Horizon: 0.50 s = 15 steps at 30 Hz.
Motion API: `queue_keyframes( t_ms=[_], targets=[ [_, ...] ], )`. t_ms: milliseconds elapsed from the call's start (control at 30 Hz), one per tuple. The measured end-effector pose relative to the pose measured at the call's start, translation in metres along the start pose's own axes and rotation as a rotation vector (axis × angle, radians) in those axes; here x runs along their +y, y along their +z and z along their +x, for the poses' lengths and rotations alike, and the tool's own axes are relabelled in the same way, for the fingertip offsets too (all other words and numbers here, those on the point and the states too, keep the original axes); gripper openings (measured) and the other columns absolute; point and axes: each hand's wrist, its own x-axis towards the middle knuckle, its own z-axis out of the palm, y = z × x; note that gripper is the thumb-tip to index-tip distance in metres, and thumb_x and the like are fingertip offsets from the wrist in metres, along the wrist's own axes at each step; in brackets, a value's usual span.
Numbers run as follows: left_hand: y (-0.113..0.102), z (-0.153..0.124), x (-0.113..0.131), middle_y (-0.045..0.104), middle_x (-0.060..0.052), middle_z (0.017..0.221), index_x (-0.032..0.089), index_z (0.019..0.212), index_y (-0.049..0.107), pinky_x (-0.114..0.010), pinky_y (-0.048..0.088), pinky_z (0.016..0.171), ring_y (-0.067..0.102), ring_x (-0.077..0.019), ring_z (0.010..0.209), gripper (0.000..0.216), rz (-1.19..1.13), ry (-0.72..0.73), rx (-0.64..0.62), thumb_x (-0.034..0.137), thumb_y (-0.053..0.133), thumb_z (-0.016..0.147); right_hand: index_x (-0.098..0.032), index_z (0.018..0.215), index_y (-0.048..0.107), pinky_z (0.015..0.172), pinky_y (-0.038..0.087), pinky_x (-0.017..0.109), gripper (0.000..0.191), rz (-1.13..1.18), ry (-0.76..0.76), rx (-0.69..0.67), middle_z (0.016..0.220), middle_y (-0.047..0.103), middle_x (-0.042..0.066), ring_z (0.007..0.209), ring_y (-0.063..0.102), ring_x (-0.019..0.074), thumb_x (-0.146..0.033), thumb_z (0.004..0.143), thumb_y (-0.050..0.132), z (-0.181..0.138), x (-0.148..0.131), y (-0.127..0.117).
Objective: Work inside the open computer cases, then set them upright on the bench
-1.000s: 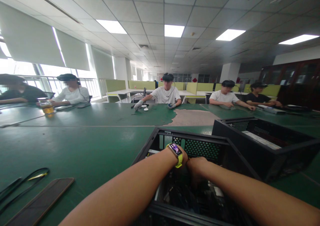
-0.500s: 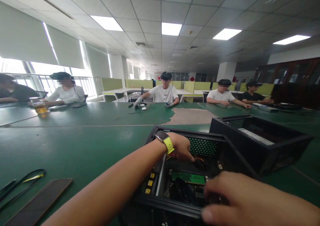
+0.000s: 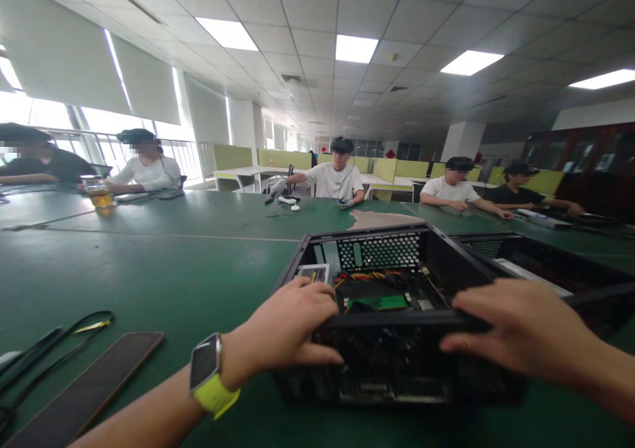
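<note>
A black computer case (image 3: 397, 345) with an open top stands tilted in front of me, its near side raised. My left hand (image 3: 292, 319) grips the near rim on the left, thumb outside and fingers over the edge. On the right part of the same rim, my right hand (image 3: 516, 322) is closed with its thumb on the outer face. Inside the case show a green memory module (image 3: 380, 302), a bundle of coloured wires (image 3: 370, 276) and a labelled power supply (image 3: 313, 274). The near wall hides the lower part of the inside.
Another black case (image 3: 546, 263) stands close on the right. A dark flat phone-like slab (image 3: 94, 388) and a black cable (image 3: 59, 355) lie at the left. Farther off are a jar of amber liquid (image 3: 100, 193) and several people seated round the green table (image 3: 173, 263).
My left hand has come out of the case interior to its near rim. My right hand has closed on the rim too, and the near side of the case has risen.
</note>
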Motion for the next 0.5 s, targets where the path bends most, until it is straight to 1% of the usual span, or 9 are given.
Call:
queue_keyframes(
  t_ms=[33, 100, 167, 233, 300, 367, 433, 500],
  targets=[
    [0.004, 0.009, -0.016, 0.065, -0.005, 0.106, 0.020, 0.089, 0.059, -0.037, 0.041, 0.090, 0.058, -0.0237, 0.104, 0.045, 0.042, -0.019, 0.032, 0.064, 0.059, 0.078, -0.026, 0.067, 0.057, 0.052, 0.027, 0.031, 0.048, -0.043, -0.015, -0.038, 0.062, 0.064, 0.001, 0.058, 0.059, 0.0203, -0.072, 0.076, 0.050, 0.028, 0.005, -0.003],
    [0.013, 0.030, -0.049, 0.065, -0.006, 0.108, 0.019, 0.092, 0.060, -0.036, 0.042, 0.088, 0.060, -0.0236, 0.101, 0.048, 0.132, -0.047, 0.081, 0.064, 0.060, 0.077, -0.025, 0.073, 0.058, 0.053, 0.026, 0.031, 0.048, -0.092, 0.009, -0.094, 0.072, 0.067, 0.003, 0.069, 0.062, 0.0234, -0.073, 0.076, 0.050, 0.077, 0.016, 0.006],
    [0.022, 0.053, -0.080, 0.066, -0.006, 0.108, 0.018, 0.095, 0.061, -0.035, 0.043, 0.086, 0.060, -0.0236, 0.102, 0.051, 0.231, -0.072, 0.115, 0.065, 0.060, 0.075, -0.025, 0.079, 0.061, 0.054, 0.028, 0.031, 0.048, -0.082, 0.079, -0.128, 0.080, 0.069, 0.007, 0.077, 0.064, 0.0261, -0.071, 0.076, 0.051, 0.112, 0.029, 0.029],
    [0.030, 0.075, -0.102, 0.067, -0.007, 0.105, 0.018, 0.094, 0.061, -0.034, 0.044, 0.083, 0.061, -0.0238, 0.100, 0.052, 0.310, -0.088, 0.121, 0.067, 0.060, 0.074, -0.024, 0.081, 0.062, 0.056, 0.031, 0.032, 0.046, -0.009, 0.141, -0.158, 0.084, 0.069, 0.008, 0.081, 0.064, 0.0272, -0.068, 0.077, 0.051, 0.132, 0.042, 0.059],
    [0.038, 0.095, -0.114, 0.068, -0.007, 0.098, 0.019, 0.091, 0.062, -0.033, 0.044, 0.077, 0.063, -0.0240, 0.094, 0.054, 0.353, -0.083, 0.103, 0.069, 0.059, 0.073, -0.023, 0.081, 0.063, 0.059, 0.034, 0.032, 0.045, 0.086, 0.180, -0.195, 0.083, 0.070, 0.008, 0.081, 0.064, 0.0265, -0.066, 0.078, 0.051, 0.136, 0.054, 0.089],
    [0.046, 0.110, -0.118, 0.068, -0.007, 0.091, 0.019, 0.087, 0.063, -0.033, 0.044, 0.072, 0.064, -0.0245, 0.088, 0.056, 0.375, -0.064, 0.079, 0.073, 0.056, 0.073, -0.022, 0.082, 0.062, 0.061, 0.037, 0.032, 0.045, 0.151, 0.214, -0.200, 0.081, 0.069, 0.007, 0.079, 0.064, 0.0256, -0.066, 0.080, 0.048, 0.130, 0.062, 0.115],
    [0.052, 0.118, -0.117, 0.068, -0.009, 0.089, 0.019, 0.085, 0.062, -0.034, 0.043, 0.070, 0.063, -0.0256, 0.086, 0.059, 0.388, -0.049, 0.062, 0.075, 0.051, 0.074, -0.022, 0.084, 0.060, 0.064, 0.039, 0.033, 0.046, 0.166, 0.243, -0.144, 0.082, 0.068, 0.006, 0.080, 0.063, 0.0251, -0.065, 0.083, 0.046, 0.119, 0.065, 0.134],
    [0.055, 0.121, -0.115, 0.067, -0.009, 0.089, 0.018, 0.085, 0.062, -0.034, 0.043, 0.069, 0.063, -0.0258, 0.085, 0.061, 0.405, -0.034, 0.069, 0.076, 0.045, 0.077, -0.021, 0.089, 0.060, 0.070, 0.041, 0.034, 0.046, 0.149, 0.247, -0.042, 0.088, 0.067, 0.007, 0.084, 0.061, 0.0251, -0.064, 0.084, 0.044, 0.110, 0.064, 0.146]
  ],
)
